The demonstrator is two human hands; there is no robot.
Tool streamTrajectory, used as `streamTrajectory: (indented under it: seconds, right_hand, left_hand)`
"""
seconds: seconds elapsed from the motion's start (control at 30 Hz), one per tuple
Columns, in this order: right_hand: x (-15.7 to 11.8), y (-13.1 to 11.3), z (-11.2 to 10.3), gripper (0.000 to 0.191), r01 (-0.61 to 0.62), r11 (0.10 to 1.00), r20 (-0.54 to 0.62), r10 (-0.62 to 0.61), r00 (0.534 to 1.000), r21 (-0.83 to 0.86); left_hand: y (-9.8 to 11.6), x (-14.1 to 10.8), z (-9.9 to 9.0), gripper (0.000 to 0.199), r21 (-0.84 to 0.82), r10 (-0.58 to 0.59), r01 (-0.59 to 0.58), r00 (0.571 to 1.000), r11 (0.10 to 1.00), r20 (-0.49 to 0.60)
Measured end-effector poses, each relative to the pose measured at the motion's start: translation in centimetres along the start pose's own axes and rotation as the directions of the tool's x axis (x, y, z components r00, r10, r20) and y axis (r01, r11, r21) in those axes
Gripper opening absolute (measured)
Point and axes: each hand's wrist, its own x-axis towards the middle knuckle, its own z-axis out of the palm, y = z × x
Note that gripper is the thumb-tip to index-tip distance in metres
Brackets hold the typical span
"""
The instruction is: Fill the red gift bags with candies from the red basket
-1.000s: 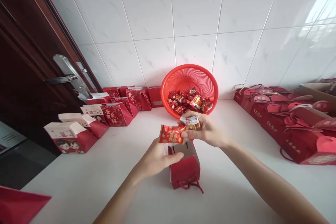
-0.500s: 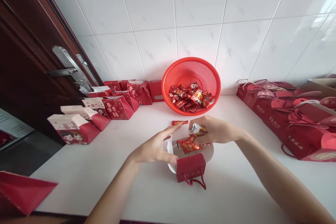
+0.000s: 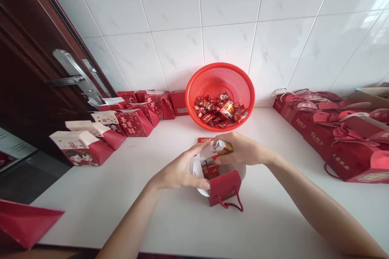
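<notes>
My left hand [image 3: 179, 170] grips the left side of a small red gift box [image 3: 225, 186], thumb near its front flap. The box stands open on the counter; its inside is white and a red twisted cord handle hangs from the front. In my right hand [image 3: 244, 149], over the box's opening, is a silver-and-gold wrapped candy [image 3: 223, 147]. Beneath those fingers a red candy packet [image 3: 210, 172] lies inside the box. Another red-wrapped candy [image 3: 204, 140] rests on the counter just behind the box, partly hidden by my hands.
Against the tiled wall stands a red plastic basket [image 3: 219, 66] tilted towards me, with several wrapped candies [image 3: 209, 109] in it. Red-and-white paper boxes [image 3: 82, 149] line the left side of the white counter [image 3: 170, 226]. Red handled boxes [image 3: 322, 141] crowd the right.
My right hand has moved slightly left and lower over the box with the silver-and-gold candy. The red packet sits deeper inside. The box has turned a little, its front flap shifting right.
</notes>
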Motion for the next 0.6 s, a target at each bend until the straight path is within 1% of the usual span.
streamTrajectory:
  seconds: [0.1, 0.2, 0.3, 0.4, 0.47, 0.53, 0.6]
  right_hand:
    - [0.1, -0.2, 0.4, 0.010, 0.002, 1.000, 0.040, -0.001, 0.999, -0.023]
    - [0.4, 0.0, 0.9, 0.011, -0.025, 0.994, -0.008, 0.024, 1.000, -0.106]
    - [0.5, 0.2, 1.1, 0.008, -0.054, 0.984, -0.065, 0.043, 0.997, -0.170]
    - [0.3, -0.1, 0.8, 0.011, -0.075, 0.980, -0.116, 0.054, 0.992, -0.185]
    - [0.1, -0.6, 0.6, 0.015, -0.069, 0.990, -0.126, 0.054, 0.991, -0.121]
    - [0.0, -1.0, 0.5, 0.021, -0.078, 0.997, -0.098, 0.080, 0.992, 0.018]
    - [-0.1, -1.2, 0.5, 0.027, -0.121, 0.979, -0.053, 0.131, 0.990, 0.166]
  left_hand:
    - [0.0, 0.0, 0.0, 0.105, -0.004, -0.004, 0.004, 1.000, 1.000, 0.007]
    - [0.3, 0.0, 0.1, 0.105, 0.011, 0.012, -0.012, 1.000, 1.000, 0.011]
    - [0.8, 0.0, 0.2, 0.108, 0.042, -0.003, 0.003, 1.000, 0.999, 0.010]
    - [1.3, 0.0, 0.4, 0.109, 0.047, -0.016, 0.015, 1.000, 0.999, 0.022]
    - [1.4, 0.1, 0.4, 0.106, 0.049, 0.001, -0.002, 1.000, 0.999, 0.028]
    - [1.5, 0.1, 0.5, 0.100, 0.053, 0.033, -0.035, 0.999, 0.998, 0.032]
    - [1.4, 0.2, 0.5, 0.090, 0.052, 0.060, -0.062, 0.998, 0.997, 0.030]
